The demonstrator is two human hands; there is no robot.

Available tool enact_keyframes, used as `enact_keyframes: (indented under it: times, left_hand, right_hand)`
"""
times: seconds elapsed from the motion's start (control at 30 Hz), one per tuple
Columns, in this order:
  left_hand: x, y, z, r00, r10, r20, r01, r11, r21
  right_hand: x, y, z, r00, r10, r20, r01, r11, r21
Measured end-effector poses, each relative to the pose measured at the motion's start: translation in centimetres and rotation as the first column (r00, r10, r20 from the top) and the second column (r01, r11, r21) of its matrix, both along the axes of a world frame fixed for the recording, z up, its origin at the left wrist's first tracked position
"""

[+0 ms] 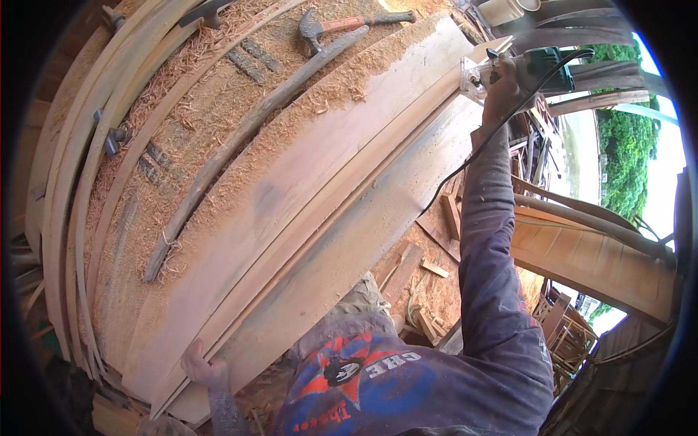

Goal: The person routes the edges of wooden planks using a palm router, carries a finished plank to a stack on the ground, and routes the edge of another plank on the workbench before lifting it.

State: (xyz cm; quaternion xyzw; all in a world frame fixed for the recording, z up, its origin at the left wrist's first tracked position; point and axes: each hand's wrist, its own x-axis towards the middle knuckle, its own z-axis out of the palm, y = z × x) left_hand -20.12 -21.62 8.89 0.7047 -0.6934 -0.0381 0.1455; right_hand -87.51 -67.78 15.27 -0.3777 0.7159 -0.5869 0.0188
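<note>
Up at the top right, my right hand [503, 91] is closed around a trim router [545, 69] with a green body and a clear base. Its base rests at the far end of a long pale wooden plank [291, 211]. A black cord [476, 154] runs back from the tool past my sleeve. At the lower left, my left hand [206, 367] grips the near end of the plank's edge, thumb on top, with some fingers hidden. Along this edge lies a narrow strip, and beside it is a wider board [327, 254] nearer my body.
Wood shavings [189, 94] cover the bench beyond the plank. A claw hammer [342, 25] and a curved grey stick [247, 138] lie there. Long bent strips [69, 203] line the left side. Offcuts [429, 320] litter the floor, and a large panelled plank structure [596, 265] stands right.
</note>
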Motion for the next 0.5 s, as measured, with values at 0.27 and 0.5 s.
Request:
enact_keyframes:
  times: [0.27, 0.5]
  left_hand:
    - [0.5, 0.9, -0.1, 1.0, 0.002, 0.01, -0.003, 0.998, 0.062]
    - [0.6, 1.8, -0.1, 0.989, 0.063, 0.135, -0.085, 0.982, 0.169]
  right_hand:
    - [-7.2, -4.2, -0.3, 0.949, 0.026, -0.315, 0.026, 0.986, 0.162]
    - [-11.7, -8.5, 0.4, 0.953, 0.027, -0.3, 0.015, 0.991, 0.137]
